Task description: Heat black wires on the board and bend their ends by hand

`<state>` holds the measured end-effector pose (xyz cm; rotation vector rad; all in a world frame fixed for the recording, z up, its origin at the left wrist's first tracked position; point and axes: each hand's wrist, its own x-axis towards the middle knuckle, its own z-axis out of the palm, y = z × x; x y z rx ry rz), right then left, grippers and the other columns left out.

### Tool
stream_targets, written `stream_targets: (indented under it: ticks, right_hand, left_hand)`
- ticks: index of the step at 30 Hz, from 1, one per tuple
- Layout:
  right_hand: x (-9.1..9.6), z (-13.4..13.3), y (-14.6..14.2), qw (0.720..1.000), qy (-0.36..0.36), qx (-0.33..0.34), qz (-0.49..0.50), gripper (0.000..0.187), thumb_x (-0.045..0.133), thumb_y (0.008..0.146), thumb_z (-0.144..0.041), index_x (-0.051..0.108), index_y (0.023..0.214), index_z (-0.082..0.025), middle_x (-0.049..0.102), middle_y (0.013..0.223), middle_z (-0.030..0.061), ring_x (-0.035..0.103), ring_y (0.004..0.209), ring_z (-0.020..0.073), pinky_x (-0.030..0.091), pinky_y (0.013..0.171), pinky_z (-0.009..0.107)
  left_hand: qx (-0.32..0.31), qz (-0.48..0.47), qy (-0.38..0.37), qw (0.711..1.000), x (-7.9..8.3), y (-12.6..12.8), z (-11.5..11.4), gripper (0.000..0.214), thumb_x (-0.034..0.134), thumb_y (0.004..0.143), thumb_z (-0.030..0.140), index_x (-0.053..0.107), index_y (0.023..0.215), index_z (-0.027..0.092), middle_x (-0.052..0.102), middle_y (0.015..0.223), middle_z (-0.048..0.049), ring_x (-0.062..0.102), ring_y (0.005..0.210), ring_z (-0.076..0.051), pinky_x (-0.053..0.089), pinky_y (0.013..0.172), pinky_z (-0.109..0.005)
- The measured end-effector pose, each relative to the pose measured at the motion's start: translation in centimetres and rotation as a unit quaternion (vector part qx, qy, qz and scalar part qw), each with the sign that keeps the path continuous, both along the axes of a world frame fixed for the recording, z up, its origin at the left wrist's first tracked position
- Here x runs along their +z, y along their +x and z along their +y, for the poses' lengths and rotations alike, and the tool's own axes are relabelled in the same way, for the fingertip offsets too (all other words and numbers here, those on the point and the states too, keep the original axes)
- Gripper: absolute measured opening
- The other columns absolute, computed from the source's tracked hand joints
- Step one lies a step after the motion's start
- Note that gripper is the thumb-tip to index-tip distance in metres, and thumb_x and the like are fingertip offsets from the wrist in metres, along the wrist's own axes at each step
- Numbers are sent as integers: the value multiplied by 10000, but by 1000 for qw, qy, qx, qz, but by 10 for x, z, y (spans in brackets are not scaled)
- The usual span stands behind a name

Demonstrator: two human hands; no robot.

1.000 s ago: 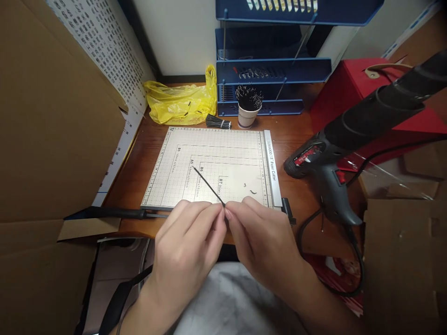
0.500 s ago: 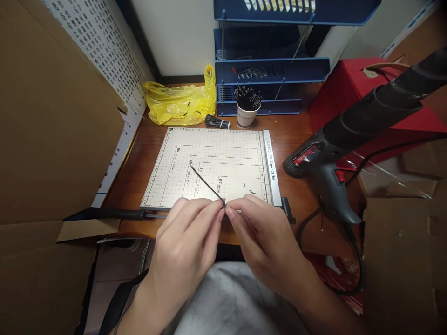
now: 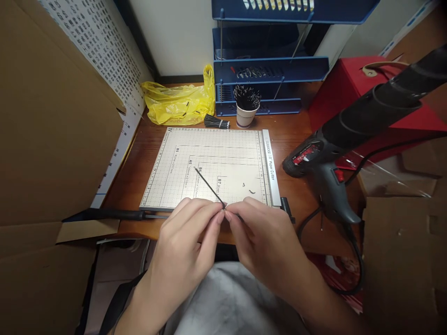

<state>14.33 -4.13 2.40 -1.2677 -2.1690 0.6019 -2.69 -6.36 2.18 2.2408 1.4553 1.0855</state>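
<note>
Along the left edge, facing a brown cardboard panel [image 3: 52,163] and seeing a white printed sheet [image 3: 94,46] on its far side. Near left, seeing a black handle [image 3: 115,213] lying beside the near edge of a pale gridded paper cutter [image 3: 230,149]. Far left, seeing a crumpled yellow bag [image 3: 174,104] with small dark pieces [image 3: 187,103] on it.

Left of the middle, pinching with the left hand [image 3: 190,242], pressing thumb and forefinger together at the near end of a thin black wire [image 3: 209,187]. Pointing this wire toward the far left, slanting it over the paper cutter; being unable to tell its tip touching or apart from the surface.

Far middle, seeing a tied bundle of black wires [image 3: 216,122], then a paper cup [image 3: 246,118] packed with upright black strands [image 3: 246,97], before a blue tiered rack [image 3: 314,74].

Right of the wire, pinching narrowly with the right hand [image 3: 267,242] too, meeting the left fingertips at the same near end; being unable to tell the exact contact between the fingers. Just beyond, seeing two dark scraps [image 3: 252,191] on the paper cutter.

Farther right, seeing a dark gun-shaped tool [image 3: 333,172], and behind it a red box [image 3: 335,93].
</note>
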Motion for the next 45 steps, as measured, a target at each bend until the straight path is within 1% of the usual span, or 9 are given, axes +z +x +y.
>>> stream_targets:
  ticks: [3, 6, 9, 17, 23, 27, 32, 39, 45]
  right_hand:
    - [2, 1, 3, 999, 2, 31, -27, 290, 437, 1030, -152, 627, 812, -176, 575, 685, 1, 515, 581, 146, 282, 545, 315]
    - [3, 2, 6, 998, -8, 56, -27, 284, 421, 1046, -164, 645, 871, -174, 599, 724, 8, 538, 618, 156, 296, 566, 318]
    - [4, 2, 6, 998, -24, 49, -17, 284, 422, 1049, -178, 650, 880, -177, 601, 722, 4, 544, 617, 153, 301, 574, 318]
    - [7, -1, 4, 998, -20, 46, -25, 283, 423, 1042, -192, 612, 831, -187, 584, 704, 6, 523, 609, 154, 287, 570, 326]
    - [8, -1, 4, 998, -20, 53, -22, 276, 431, 1021, -171, 556, 775, -190, 519, 681, -8, 479, 594, 142, 272, 565, 330]
    - [8, -1, 4, 998, -3, 59, -14, 272, 447, 1005, -160, 531, 748, -191, 465, 666, -23, 433, 574, 128, 269, 560, 332]
    - [6, -2, 5, 995, 50, 76, -30, 264, 468, 966, -108, 528, 721, -186, 440, 656, -24, 403, 576, 129, 248, 551, 342]
    - [2, -5, 4, 998, 48, 45, 15, 246, 493, 956, -137, 562, 722, -175, 437, 654, -28, 381, 551, 114, 228, 541, 335]
    - [5, -6, 6, 997, 21, 37, 62, 223, 518, 934, -123, 606, 732, -159, 448, 646, -31, 399, 545, 101, 243, 536, 316]
  left_hand:
    - [1, 1, 0, 1000, 0, -2, 1, 197, 615, 943, 1, 641, 1057, 159, 678, 930, -35, 602, 875, -147, 502, 806, -290]
    - [8, 38, 23, 999, -3, -1, 1, 205, 610, 943, -10, 630, 1070, 150, 677, 934, -48, 582, 858, -157, 490, 796, -303]
    - [7, 76, 43, 996, -6, -1, 0, 191, 597, 948, -9, 615, 1058, 146, 681, 936, -65, 560, 830, -174, 482, 770, -328]
    - [3, 88, 71, 994, -1, 0, -3, 207, 630, 927, -19, 624, 1084, 116, 689, 945, -85, 577, 833, -185, 488, 766, -341]
    - [-3, 109, 63, 992, 2, 1, -6, 174, 626, 942, 9, 617, 1067, 130, 693, 933, -68, 528, 782, -175, 470, 729, -340]
    - [-4, 110, 55, 992, 6, 1, -8, 140, 619, 952, 26, 613, 969, 164, 685, 882, -40, 471, 727, -165, 435, 684, -332]
    - [6, 111, 55, 992, 11, 1, -8, 152, 636, 943, 37, 611, 874, 171, 647, 791, -17, 454, 704, -153, 421, 672, -321]
    - [13, 46, 42, 998, 10, 3, -2, 184, 643, 917, 27, 630, 794, 162, 649, 739, -14, 456, 674, -132, 408, 635, -305]
    - [11, -49, -57, 997, 13, 3, 3, 198, 624, 917, 65, 687, 754, 158, 621, 663, 1, 486, 632, -112, 397, 578, -284]
